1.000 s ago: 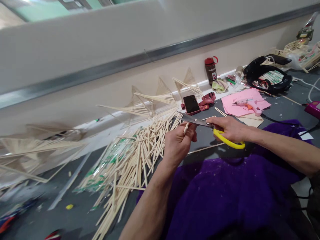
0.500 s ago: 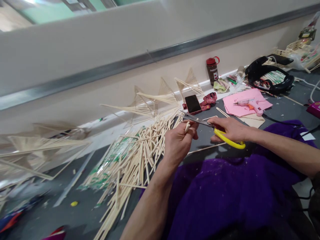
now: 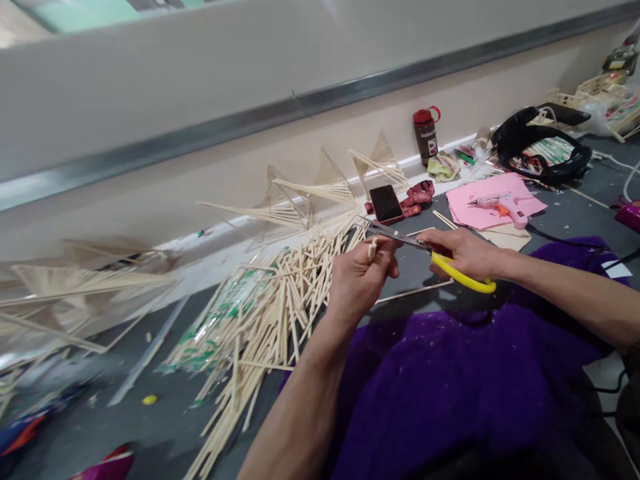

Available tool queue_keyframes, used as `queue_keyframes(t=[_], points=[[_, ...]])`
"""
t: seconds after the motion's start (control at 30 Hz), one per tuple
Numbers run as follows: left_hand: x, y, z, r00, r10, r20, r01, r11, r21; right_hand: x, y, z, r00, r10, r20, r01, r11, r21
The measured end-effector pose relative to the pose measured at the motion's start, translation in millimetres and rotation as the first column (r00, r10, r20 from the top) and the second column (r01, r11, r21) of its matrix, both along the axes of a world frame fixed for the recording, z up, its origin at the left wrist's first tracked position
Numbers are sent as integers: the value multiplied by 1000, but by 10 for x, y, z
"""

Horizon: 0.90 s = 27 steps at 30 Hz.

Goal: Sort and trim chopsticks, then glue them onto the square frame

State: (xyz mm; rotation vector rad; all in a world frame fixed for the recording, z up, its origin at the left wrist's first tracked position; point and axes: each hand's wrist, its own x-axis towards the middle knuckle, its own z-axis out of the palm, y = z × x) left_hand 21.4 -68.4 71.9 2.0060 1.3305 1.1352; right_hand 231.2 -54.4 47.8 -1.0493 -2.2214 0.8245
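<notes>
Just right of centre in the frame, the left hand (image 3: pixel 363 270) has its fingers curled in, pinching a short pale stick (image 3: pixel 372 249) whose end pokes up between thumb and forefinger. Right of it, the right hand (image 3: pixel 467 255) is closed round the yellow handle of the scissors (image 3: pixel 470 280). Their blades reach up and left, passing just beyond the left fingertips, with the tip near the upper end of the stick pile. Whether the blades touch the pinched stick cannot be told.

The pile (image 3: pixel 283 307) spreads from the centre to the bottom edge, left of the left hand, and a clear wrapper (image 3: pixel 235 297) with green marks lies against its left side. A single long stick (image 3: pixel 415 292) lies on the grey table (image 3: pixel 167 433) below the scissors. Above the hands are a phone (image 3: pixel 386 203) and a red lanyard (image 3: pixel 423 193), with a bottle (image 3: pixel 425 139) standing higher up by the wall. At right, a glue gun (image 3: pixel 515 213) rests on pink paper (image 3: pixel 460 208), and a black ring-shaped object (image 3: pixel 555 175) lies above it. Fan-like stick frames (image 3: pixel 320 193) stand along the wall at upper centre. Purple cloth (image 3: pixel 430 387) fills the lower middle, and a ruler (image 3: pixel 150 350) lies at lower left.
</notes>
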Motion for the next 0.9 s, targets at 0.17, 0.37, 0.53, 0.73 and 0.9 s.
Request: queue_keyframes(t=[0.17,0.37,0.53,0.73,0.9], points=[[27,12,-19,1000,5,28,-4,1000,-28,8,-8,18,999,-24,24,23,999,32],[35,7,41,999,7,49,-3,996,-88,5,-3,22,999,-40,14,40,999,21],[3,10,63,988,71,-134,-72,997,-1,-5,19,-15,998,-58,16,59,998,-31],[-21,9,49,970,69,-234,-50,995,88,1,8,-18,998,-43,46,45,998,-42],[-21,7,55,967,70,-244,-47,994,98,16,1,-30,999,-47,21,47,998,-40]])
